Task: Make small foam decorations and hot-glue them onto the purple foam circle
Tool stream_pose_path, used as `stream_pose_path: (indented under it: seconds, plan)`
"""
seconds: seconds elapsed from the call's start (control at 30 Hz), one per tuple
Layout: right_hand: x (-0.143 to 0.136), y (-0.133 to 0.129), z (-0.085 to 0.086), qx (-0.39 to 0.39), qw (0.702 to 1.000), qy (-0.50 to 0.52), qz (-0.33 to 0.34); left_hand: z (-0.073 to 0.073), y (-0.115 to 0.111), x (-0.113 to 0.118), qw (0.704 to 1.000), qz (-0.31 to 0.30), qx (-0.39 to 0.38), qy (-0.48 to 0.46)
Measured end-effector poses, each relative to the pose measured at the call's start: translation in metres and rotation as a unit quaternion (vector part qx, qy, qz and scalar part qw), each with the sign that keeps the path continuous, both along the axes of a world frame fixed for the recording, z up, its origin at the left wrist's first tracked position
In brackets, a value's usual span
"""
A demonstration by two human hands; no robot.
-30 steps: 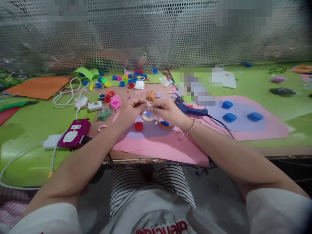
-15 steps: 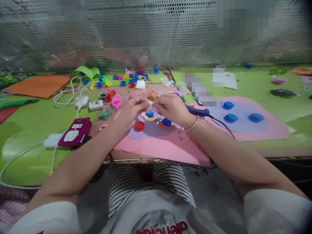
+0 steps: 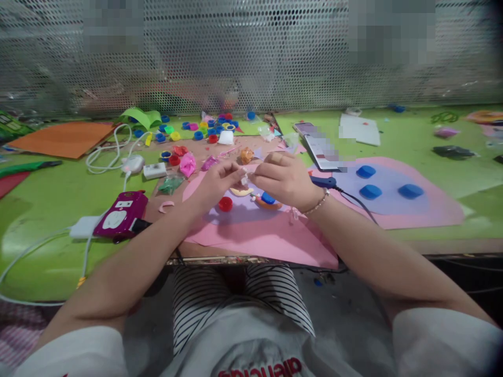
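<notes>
Between the fingertips of my left hand (image 3: 220, 182) is a small whitish piece (image 3: 244, 179), too small to name. My right hand (image 3: 286, 180) pinches at the same piece from the other side, its fingers closed. Both hands hover over a lilac shape on pink paper (image 3: 267, 238). Beneath them a red bottle cap (image 3: 225, 204) lies on the lilac area. A cream curved strip (image 3: 241, 192) is partly hidden by my fingers. Below my right hand sits a blue cap (image 3: 269, 198) on a brown curved strip (image 3: 271, 206).
Several coloured caps (image 3: 212, 124) lie at the back. A magenta power adapter (image 3: 121, 213) with white cables is at left. Right of my hands are a blue-handled corded tool (image 3: 324, 181), a phone (image 3: 316, 145) and another pink sheet (image 3: 448, 209) with three blue pieces.
Both hands have shifted slightly, and the whitish piece shows more plainly between them. The blue cap that lay by the cream strip is now hidden from view.
</notes>
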State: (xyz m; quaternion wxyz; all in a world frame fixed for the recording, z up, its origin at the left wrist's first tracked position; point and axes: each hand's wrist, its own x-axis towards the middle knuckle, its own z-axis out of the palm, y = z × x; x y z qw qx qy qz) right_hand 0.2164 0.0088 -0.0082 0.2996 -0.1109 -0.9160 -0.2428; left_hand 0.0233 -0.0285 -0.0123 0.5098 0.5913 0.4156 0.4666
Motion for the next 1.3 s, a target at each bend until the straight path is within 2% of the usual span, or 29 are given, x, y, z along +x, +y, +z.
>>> stream_pose_path:
  seconds: [0.07,0.23,0.3,0.4,0.5,0.63,0.8,0.93,1.1,1.2,1.3]
  plan:
    - [0.001,-0.001,0.001,0.0,1.0,-0.002,0.011,-0.001,0.0,-0.001,0.999,0.004,0.029,0.041]
    - [-0.001,-0.002,0.002,-0.062,0.998,-0.024,-0.002,0.001,-0.003,-0.002,0.978,0.038,0.122,0.167]
    - [-0.002,-0.002,0.002,-0.035,0.999,-0.029,-0.009,0.004,-0.005,-0.003,0.962,0.048,0.159,0.218]
    - [-0.002,-0.002,0.002,0.046,0.999,-0.027,-0.012,0.009,-0.008,-0.003,0.934,0.059,0.206,0.287]
    - [-0.002,-0.002,0.003,0.075,0.996,-0.034,-0.022,0.012,-0.01,-0.004,0.931,0.06,0.186,0.31]
    - [-0.003,-0.001,0.005,0.051,0.997,-0.041,-0.035,0.008,-0.007,-0.003,0.966,0.055,0.117,0.223]
    - [-0.003,-0.001,0.008,-0.057,0.996,-0.026,-0.064,-0.001,-0.001,-0.002,0.995,0.056,0.05,0.064]
    - [-0.004,0.0,0.007,-0.098,0.994,-0.011,-0.056,-0.007,0.003,0.0,0.998,0.059,0.008,-0.028]
    - [-0.005,0.003,0.003,-0.077,0.995,-0.011,-0.055,-0.006,0.005,0.004,0.991,0.059,-0.039,-0.117]
    - [-0.006,0.005,0.001,-0.061,0.997,-0.006,-0.057,-0.007,0.007,0.002,0.988,0.062,-0.032,-0.139]
    - [-0.006,0.006,-0.001,-0.081,0.996,0.011,-0.035,-0.008,0.011,-0.002,0.989,0.08,0.009,-0.125]
